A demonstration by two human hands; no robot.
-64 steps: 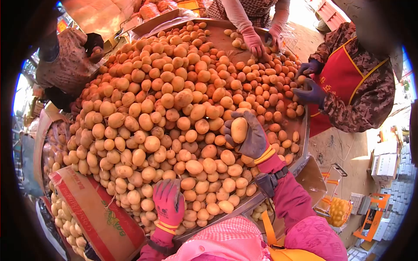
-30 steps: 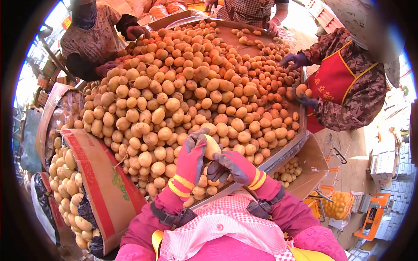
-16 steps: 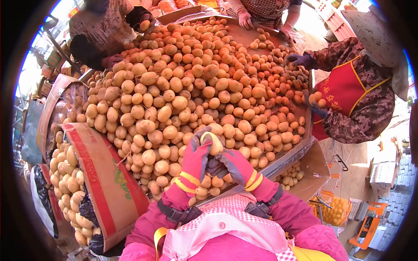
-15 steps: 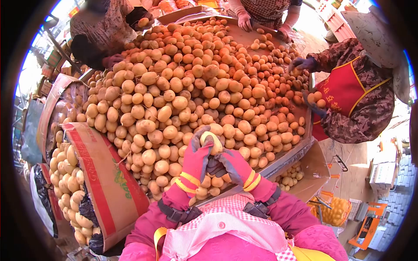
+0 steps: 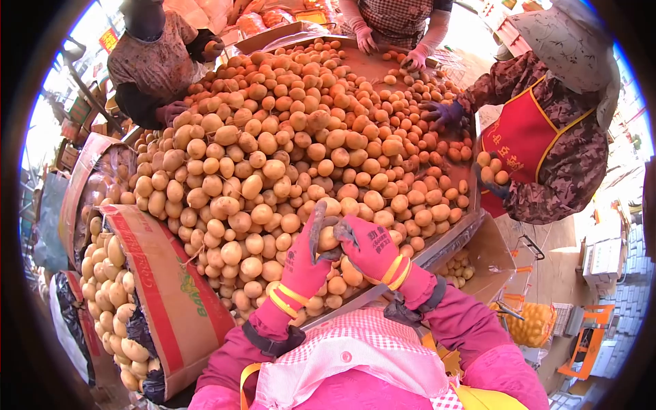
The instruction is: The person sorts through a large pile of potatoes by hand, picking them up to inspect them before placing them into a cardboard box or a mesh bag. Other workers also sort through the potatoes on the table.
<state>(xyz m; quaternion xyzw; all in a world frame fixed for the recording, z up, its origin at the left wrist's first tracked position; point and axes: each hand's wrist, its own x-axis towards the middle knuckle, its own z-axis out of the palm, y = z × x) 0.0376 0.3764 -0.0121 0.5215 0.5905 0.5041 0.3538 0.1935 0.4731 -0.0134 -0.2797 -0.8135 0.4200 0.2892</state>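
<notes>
A small yellow-brown potato (image 5: 328, 238) sits between my two hands, over the near edge of a big potato heap (image 5: 273, 167). My left hand (image 5: 305, 254), in a pink and grey glove, curls round its left side and underneath. From the right, my right hand (image 5: 367, 247), gloved alike, presses grey fingertips on the same potato. Part of the potato's surface is hidden by the fingers. Loose potatoes lie just under and around both hands.
A cardboard box (image 5: 167, 294) full of potatoes leans at the left. Another box (image 5: 488, 263) holding potatoes stands below the metal table edge (image 5: 447, 239). Co-workers stand around the heap; one in a red apron (image 5: 523, 140) holds several potatoes at the right.
My right hand has turned so the back of its glove shows, and the potato sits slightly lower between my hands. The right co-worker's far hand has reached down onto the potatoes.
</notes>
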